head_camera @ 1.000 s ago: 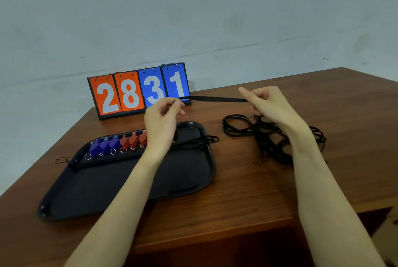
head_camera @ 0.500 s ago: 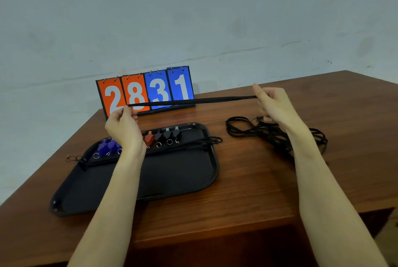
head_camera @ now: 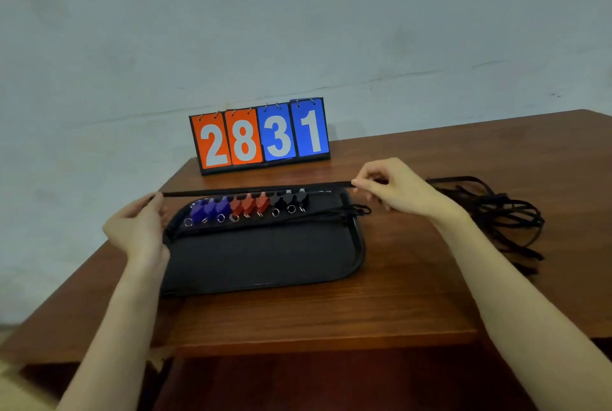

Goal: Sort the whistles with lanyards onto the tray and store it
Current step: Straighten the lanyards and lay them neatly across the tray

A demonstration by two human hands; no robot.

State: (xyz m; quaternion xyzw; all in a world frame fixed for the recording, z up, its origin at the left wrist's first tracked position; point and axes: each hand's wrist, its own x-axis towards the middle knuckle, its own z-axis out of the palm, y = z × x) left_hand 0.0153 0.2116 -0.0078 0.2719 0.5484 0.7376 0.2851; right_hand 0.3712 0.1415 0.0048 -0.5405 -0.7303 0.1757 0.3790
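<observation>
A person's left hand sits at the left end of a black tray, fingers curled, pinching one end of a black lanyard between thumb and fingertips. The lanyard runs taut and nearly level from those fingers across the far edge of the tray to the right hand, whose thumb and forefinger pinch the other end, the remaining fingers curled under. Just nearer than the stretched lanyard, between the two sets of fingers, a row of whistles lies along the tray's far side: blue whistles closest to the left fingers, red whistles in the middle, black whistles closest to the right fingers, each with a small metal ring. Another black cord lies along the tray in front of the row. Beyond the lanyard stands a flip scoreboard reading 2831. Past the right hand's wrist, a tangled pile of lanyards rests on the wooden table.
</observation>
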